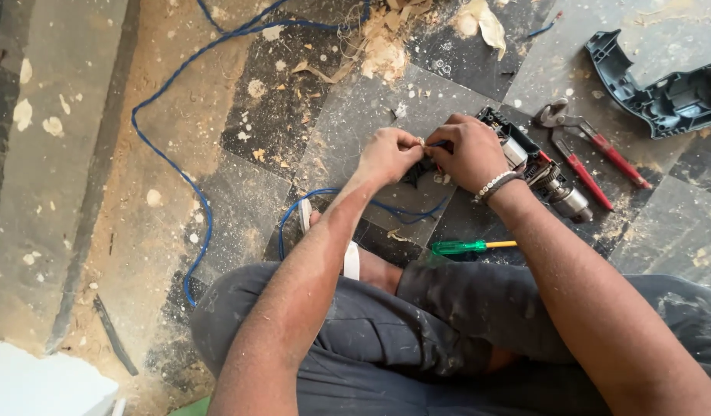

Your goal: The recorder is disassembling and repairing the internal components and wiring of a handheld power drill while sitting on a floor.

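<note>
Blue wire [436, 145] btwn both hands' fingertips [419, 143]

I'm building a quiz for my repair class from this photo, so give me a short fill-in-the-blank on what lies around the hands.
1. The left hand and right hand pinch the end of a cable whose colour is ____.
2. The screwdriver by the knee has a handle of ____ colour.
3. The pliers with red handles lie on the person's ____ side of the opened drill.
4. The right wrist wears a beaded ____.

Missing words: blue; green; right; bracelet
</note>
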